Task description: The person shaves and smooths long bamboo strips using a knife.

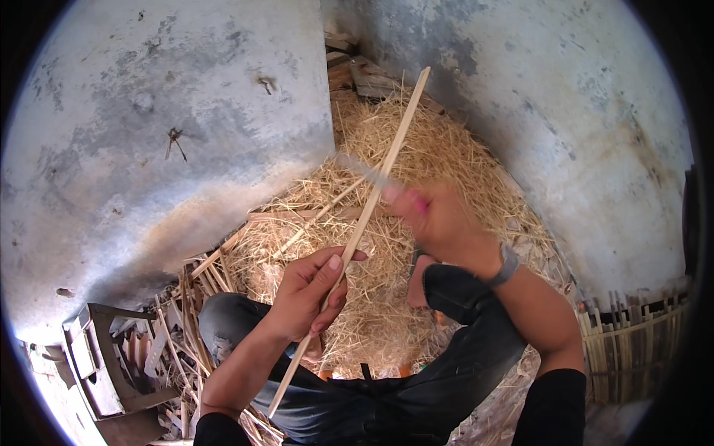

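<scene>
A long, pale bamboo strip [396, 145] runs slantwise before me, its lower end by my left thigh and its upper end toward the far corner. My left hand [312, 286] is closed around it below the middle, thumb on top. My right hand [446, 227], smeared by motion, is closed on a knife with a pinkish handle. The blurred knife blade [358, 166] points to the upper left and crosses the strip; whether it touches the strip I cannot tell.
Thick shavings [379, 312] cover the floor around my bent legs. Stained walls [201, 97] meet beyond them. On the left, split bamboo pieces [190, 334] lie beside a worn box-like frame [93, 364]. A slatted bamboo panel [636, 346] stands at right.
</scene>
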A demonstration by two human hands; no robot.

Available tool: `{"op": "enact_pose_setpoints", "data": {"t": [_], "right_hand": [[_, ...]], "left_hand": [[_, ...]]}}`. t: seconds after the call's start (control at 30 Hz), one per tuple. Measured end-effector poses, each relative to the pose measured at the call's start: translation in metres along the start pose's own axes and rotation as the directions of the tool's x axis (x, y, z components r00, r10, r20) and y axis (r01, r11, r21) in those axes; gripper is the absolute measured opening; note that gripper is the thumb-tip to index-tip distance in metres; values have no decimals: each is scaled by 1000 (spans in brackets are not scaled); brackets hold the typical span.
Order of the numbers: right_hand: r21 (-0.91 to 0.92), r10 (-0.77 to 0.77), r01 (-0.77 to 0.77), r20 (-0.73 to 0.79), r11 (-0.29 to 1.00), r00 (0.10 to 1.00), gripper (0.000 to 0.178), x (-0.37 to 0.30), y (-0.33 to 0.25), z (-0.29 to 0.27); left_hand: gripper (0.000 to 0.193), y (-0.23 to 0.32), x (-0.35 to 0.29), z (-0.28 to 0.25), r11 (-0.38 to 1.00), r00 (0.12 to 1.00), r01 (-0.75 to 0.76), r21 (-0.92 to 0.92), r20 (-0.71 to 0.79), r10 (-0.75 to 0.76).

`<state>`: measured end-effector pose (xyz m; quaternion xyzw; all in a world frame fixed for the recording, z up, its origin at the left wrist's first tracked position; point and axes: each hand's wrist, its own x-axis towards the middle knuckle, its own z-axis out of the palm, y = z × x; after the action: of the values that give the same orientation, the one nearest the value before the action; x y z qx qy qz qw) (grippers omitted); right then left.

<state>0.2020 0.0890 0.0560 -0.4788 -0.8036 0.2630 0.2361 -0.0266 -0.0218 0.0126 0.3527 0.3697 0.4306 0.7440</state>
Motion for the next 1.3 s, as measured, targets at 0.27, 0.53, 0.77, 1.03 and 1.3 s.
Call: {"op": "enact_pose_setpoints", "data": {"t": [0.27,0.53,0.77,1.03,1.3], "right_hand": [[-158,-322,334,93,929,942,54,-6,9,31],[-162,114,-121,-49,979,992,64,34,33,-16],[-143,-260,279,136,950,956,70,1,11,35],[-307,-271,233,-86,923,959,74,39,27,14],[-366,-406,379,3,850,914,68,18,22,44]], "left_hand": [[39,-11,-1,-6,984,990,-69,164,-109,88],[40,-13,-11,-6,980,994,-7,200,-105,28],[42,-19,-6,-11,952,966,-84,293,-209,150],[38,-8,-1,-9,953,937,-126,275,-283,205],[37,-18,-15,-12,946,962,-50,319,-239,132]]}}
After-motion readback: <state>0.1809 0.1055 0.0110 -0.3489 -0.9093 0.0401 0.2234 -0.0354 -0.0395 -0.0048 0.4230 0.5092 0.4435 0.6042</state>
